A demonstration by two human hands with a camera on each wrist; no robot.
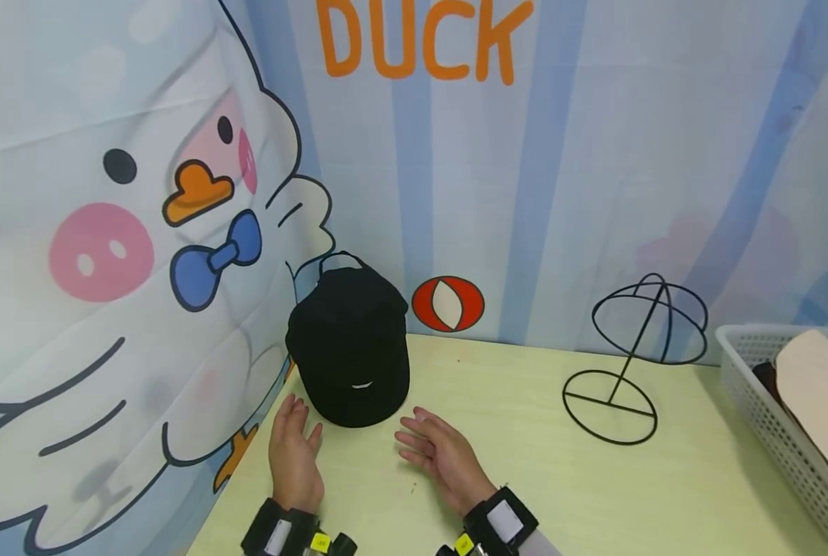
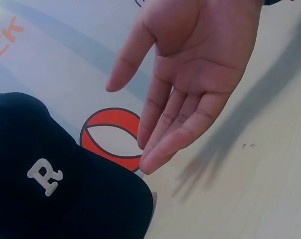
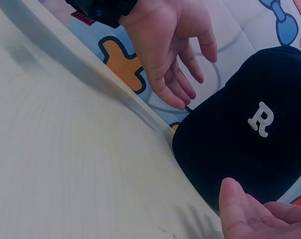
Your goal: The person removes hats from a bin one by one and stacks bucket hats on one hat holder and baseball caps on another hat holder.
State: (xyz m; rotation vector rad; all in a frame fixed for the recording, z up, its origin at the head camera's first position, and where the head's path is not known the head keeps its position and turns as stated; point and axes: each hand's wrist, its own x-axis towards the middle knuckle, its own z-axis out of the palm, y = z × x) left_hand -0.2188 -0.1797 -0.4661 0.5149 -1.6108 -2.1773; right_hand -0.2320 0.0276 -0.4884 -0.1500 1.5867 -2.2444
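Observation:
A black cap [image 1: 347,347] stands brim down at the back left of the table, a white letter R [image 3: 261,119] on its front. A thin black loop [image 1: 344,256] shows above its crown; whatever supports the cap is hidden. My left hand [image 1: 294,452] is near the brim's left side, fingers extended, holding nothing. To the right of the brim is my right hand [image 1: 442,459], palm inward with fingers loosely bent and nothing in them. The left wrist view shows the right hand [image 2: 190,74] apart from the cap; the right wrist view shows the left hand [image 3: 173,50] beside it.
A black wire hat stand [image 1: 629,363] stands at the back right of the pale table [image 1: 511,417]. Beyond it, a light plastic basket [image 1: 768,417] holds a beige item [image 1: 824,394] and dark things. A printed duck curtain [image 1: 469,170] hangs behind and to the left.

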